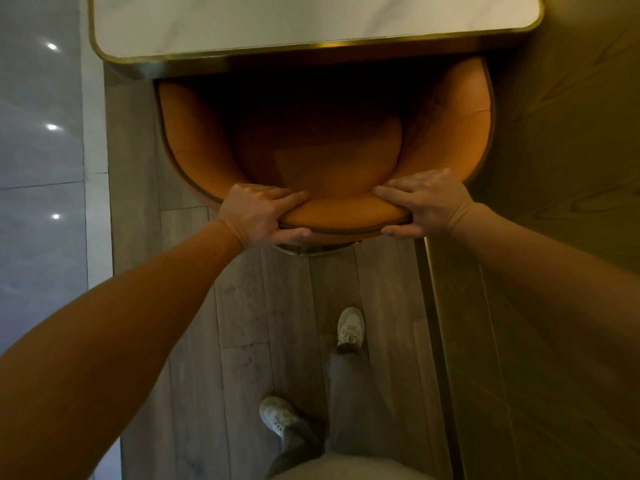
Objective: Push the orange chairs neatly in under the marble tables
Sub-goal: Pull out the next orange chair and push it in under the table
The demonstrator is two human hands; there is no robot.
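Observation:
An orange chair (325,147) with a curved padded back stands in front of me, its front part tucked under a white marble table (311,22) with a gold rim. My left hand (259,216) grips the top of the backrest left of its middle, fingers over the inside and thumb behind. My right hand (422,206) grips the same backrest edge to the right, in the same way. The seat's front lies in shadow beneath the table edge.
A glossy grey tiled wall (38,168) runs along the left. A dark wood-panelled wall (571,168) with a brass strip closes the right. My legs and white shoes (349,327) stand on grey plank floor (242,306) behind the chair.

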